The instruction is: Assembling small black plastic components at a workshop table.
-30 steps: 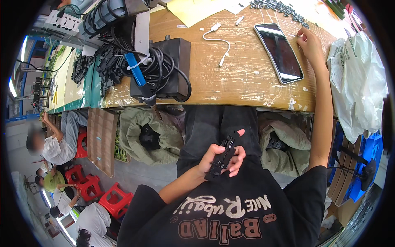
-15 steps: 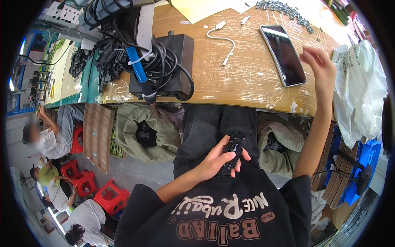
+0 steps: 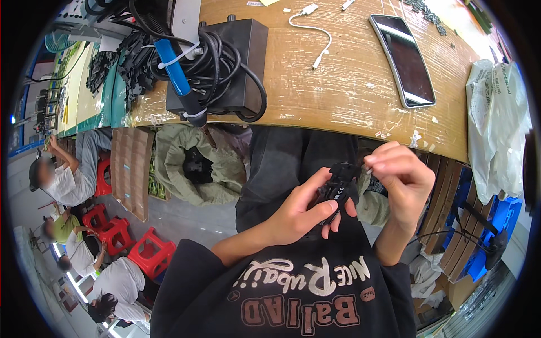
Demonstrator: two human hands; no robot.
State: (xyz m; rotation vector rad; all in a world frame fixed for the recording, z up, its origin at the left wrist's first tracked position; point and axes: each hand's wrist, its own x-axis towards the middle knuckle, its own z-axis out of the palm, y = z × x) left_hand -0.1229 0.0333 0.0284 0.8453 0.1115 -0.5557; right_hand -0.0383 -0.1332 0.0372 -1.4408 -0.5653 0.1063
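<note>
My left hand (image 3: 301,211) is wrapped round a black plastic casing (image 3: 341,183) with small white print, held tilted above my lap. Just right of the casing is my right hand (image 3: 406,177), thumb and fingertips pinched together. A tiny greyish bit shows at those fingertips, too small to name. The two hands are apart. On the table beyond lies a phone (image 3: 403,62) with a dark screen, and to its left a short white cable (image 3: 326,35).
A black box (image 3: 251,56) with coiled cables and a blue-handled soldering iron (image 3: 173,67) stands at the table's left. Small dark pieces (image 3: 428,14) lie at the far right. A white plastic bag (image 3: 496,124) hangs at the right edge. Fabric sacks (image 3: 172,180) stand below; people sit at left.
My right hand has come back from beside the phone to the casing, its fingers now pinched. My left hand has raised the casing slightly to the right. The view has shifted a little.
</note>
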